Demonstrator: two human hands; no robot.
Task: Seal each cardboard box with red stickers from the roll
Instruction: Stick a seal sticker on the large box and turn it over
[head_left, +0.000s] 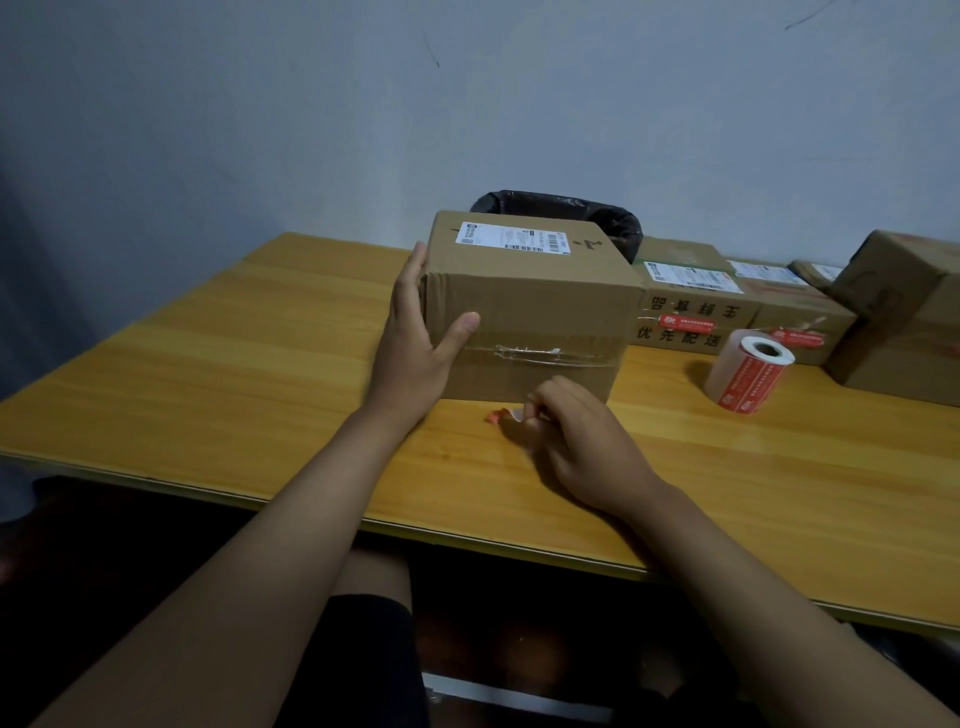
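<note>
A brown cardboard box (530, 312) stands on the wooden table (208, 374), with a white shipping label on top and a taped seam across its near face. My left hand (415, 348) grips its left corner, thumb on the near face. My right hand (582, 441) rests on the table just below the box and pinches a red sticker (501, 415), whose end pokes out to the left. The sticker roll (748, 371) lies on its side to the right of the box.
Several other cardboard boxes (691, 306) line the back right, two with red stickers on their seams, and a larger box (904, 322) sits at the far right. A black-lined bin (561, 205) stands behind the held box. A wall lies beyond.
</note>
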